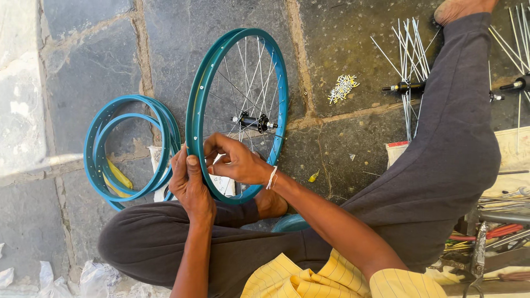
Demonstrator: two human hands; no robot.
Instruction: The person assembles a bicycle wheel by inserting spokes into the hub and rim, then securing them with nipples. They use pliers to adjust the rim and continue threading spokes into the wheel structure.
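A person sits on a stone floor (342,33). Left hand (190,185) grips the rim of an upright teal bicycle wheel (205,94); right hand (234,160) pinches a spoke. Spare teal rims (94,149) lie beside.

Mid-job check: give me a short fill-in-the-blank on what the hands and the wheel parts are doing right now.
1. Both hands grip the rim of the ____-coloured wheel.
2. The left hand sits on the rim's ____ edge, the right hand inside, among the spokes.
3. The spare rims lie on the stone ____.

Missing words: teal; outer; floor
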